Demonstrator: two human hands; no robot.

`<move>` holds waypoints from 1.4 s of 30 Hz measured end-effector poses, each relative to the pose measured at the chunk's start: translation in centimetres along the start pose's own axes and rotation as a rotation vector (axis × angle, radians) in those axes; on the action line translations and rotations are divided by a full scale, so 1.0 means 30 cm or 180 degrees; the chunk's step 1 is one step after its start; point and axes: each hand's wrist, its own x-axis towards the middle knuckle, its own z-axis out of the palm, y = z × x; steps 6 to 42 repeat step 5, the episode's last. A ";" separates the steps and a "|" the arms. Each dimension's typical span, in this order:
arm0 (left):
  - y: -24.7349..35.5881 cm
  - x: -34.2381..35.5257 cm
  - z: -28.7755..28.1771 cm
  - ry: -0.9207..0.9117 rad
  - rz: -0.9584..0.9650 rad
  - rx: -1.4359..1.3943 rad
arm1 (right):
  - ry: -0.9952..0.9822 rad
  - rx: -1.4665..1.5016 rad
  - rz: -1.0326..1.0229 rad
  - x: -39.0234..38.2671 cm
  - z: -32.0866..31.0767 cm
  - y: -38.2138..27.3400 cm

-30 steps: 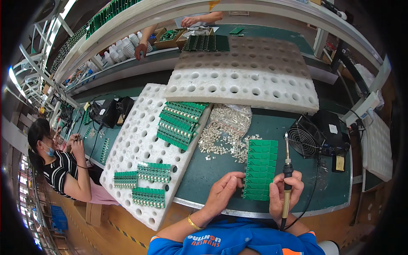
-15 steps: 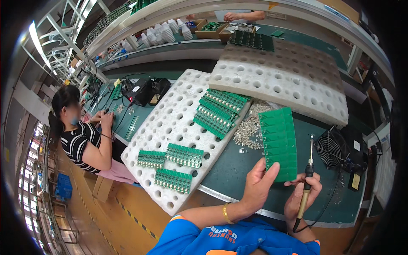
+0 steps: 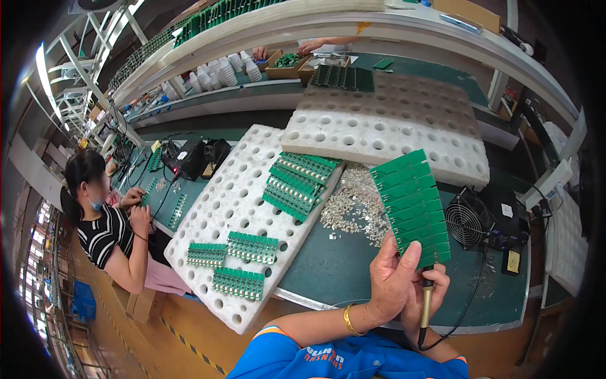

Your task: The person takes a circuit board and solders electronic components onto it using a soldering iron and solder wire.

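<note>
My left hand [image 3: 392, 275] grips a green circuit board panel [image 3: 413, 208] by its lower left edge, the thumb lying across its face. The panel is scored into several strips and tilts upright over the bench. Close behind it, my right hand [image 3: 434, 292] is closed round a soldering iron [image 3: 427, 304] with a gold-coloured handle. The iron's tip is hidden behind the panel, so I cannot tell whether it touches. Left of the panel lies a heap of small whitish metal parts [image 3: 356, 205].
A white foam slab [image 3: 230, 208] with round holes carries several green board panels [image 3: 251, 247]. Another foam slab [image 3: 385, 136] lies behind. A black fan [image 3: 466, 222] stands at right, with the iron's cable nearby. At left a co-worker [image 3: 113, 234] sits at the bench.
My right hand has brought the soldering iron leftward, and its tip has gone behind the panel. The panel has tilted slightly. The whole view has shifted.
</note>
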 end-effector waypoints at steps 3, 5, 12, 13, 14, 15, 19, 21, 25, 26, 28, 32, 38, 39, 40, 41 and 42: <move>-0.012 -0.005 0.003 -0.0051 -0.0057 -0.0218 | 0.0057 0.0069 0.0008 -0.001 -0.012 0.007; -0.026 0.002 0.004 -0.0049 -0.0074 -0.0244 | 0.0104 0.0268 0.0090 -0.006 -0.021 0.012; -0.026 0.002 0.004 -0.0049 -0.0074 -0.0244 | 0.0104 0.0268 0.0090 -0.006 -0.021 0.012; -0.026 0.002 0.004 -0.0049 -0.0074 -0.0244 | 0.0104 0.0268 0.0090 -0.006 -0.021 0.012; -0.026 0.002 0.004 -0.0049 -0.0074 -0.0244 | 0.0104 0.0268 0.0090 -0.006 -0.021 0.012; -0.026 0.002 0.004 -0.0049 -0.0074 -0.0244 | 0.0104 0.0268 0.0090 -0.006 -0.021 0.012; -0.026 0.002 0.004 -0.0049 -0.0074 -0.0244 | 0.0104 0.0268 0.0090 -0.006 -0.021 0.012; -0.026 0.002 0.004 -0.0049 -0.0074 -0.0244 | 0.0104 0.0268 0.0090 -0.006 -0.021 0.012; -0.026 0.002 0.004 -0.0049 -0.0074 -0.0244 | 0.0104 0.0268 0.0090 -0.006 -0.021 0.012; -0.026 0.002 0.004 -0.0049 -0.0074 -0.0244 | 0.0104 0.0268 0.0090 -0.006 -0.021 0.012; -0.026 0.002 0.004 -0.0049 -0.0074 -0.0244 | 0.0104 0.0268 0.0090 -0.006 -0.021 0.012; -0.026 0.002 0.004 -0.0049 -0.0074 -0.0244 | 0.0104 0.0268 0.0090 -0.006 -0.021 0.012; -0.026 0.002 0.004 -0.0049 -0.0074 -0.0244 | 0.0104 0.0268 0.0090 -0.006 -0.021 0.012; -0.026 0.002 0.004 -0.0049 -0.0074 -0.0244 | 0.0104 0.0268 0.0090 -0.006 -0.021 0.012; -0.026 0.002 0.004 -0.0049 -0.0074 -0.0244 | 0.0104 0.0268 0.0090 -0.006 -0.021 0.012; -0.026 0.002 0.004 -0.0049 -0.0074 -0.0244 | 0.0104 0.0268 0.0090 -0.006 -0.021 0.012; -0.026 0.002 0.004 -0.0049 -0.0074 -0.0244 | 0.0104 0.0268 0.0090 -0.006 -0.021 0.012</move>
